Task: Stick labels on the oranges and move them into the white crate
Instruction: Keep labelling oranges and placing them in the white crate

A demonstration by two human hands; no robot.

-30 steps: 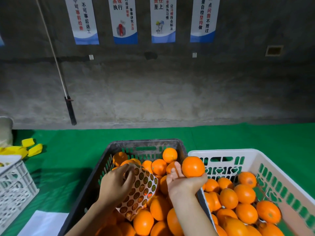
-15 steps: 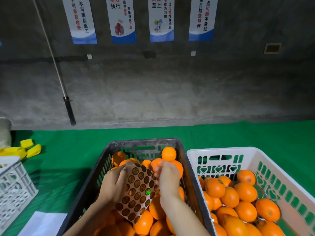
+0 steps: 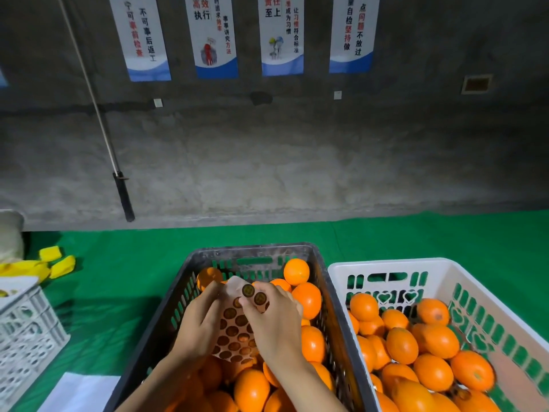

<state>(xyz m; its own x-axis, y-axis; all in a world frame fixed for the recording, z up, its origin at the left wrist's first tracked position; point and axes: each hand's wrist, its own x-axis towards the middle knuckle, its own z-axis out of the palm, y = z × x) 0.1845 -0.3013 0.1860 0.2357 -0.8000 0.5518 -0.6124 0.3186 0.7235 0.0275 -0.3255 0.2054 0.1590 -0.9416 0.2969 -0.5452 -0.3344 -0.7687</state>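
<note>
A dark crate in front of me holds several oranges. To its right stands the white crate, which is also holding several oranges. My left hand holds a label sheet of round stickers over the dark crate. My right hand is on the sheet's upper part, fingertips pinching at a round label near its top edge. Neither hand holds an orange.
A green cloth covers the surface. A white lattice crate stands at the left edge, with yellow pieces behind it. White paper lies at the lower left. A concrete wall with posters and a leaning pole lies beyond.
My right hand held an orange above the crates' shared edge, then let it go into the white crate. It came back left onto the label sheet, which my left hand kept holding.
</note>
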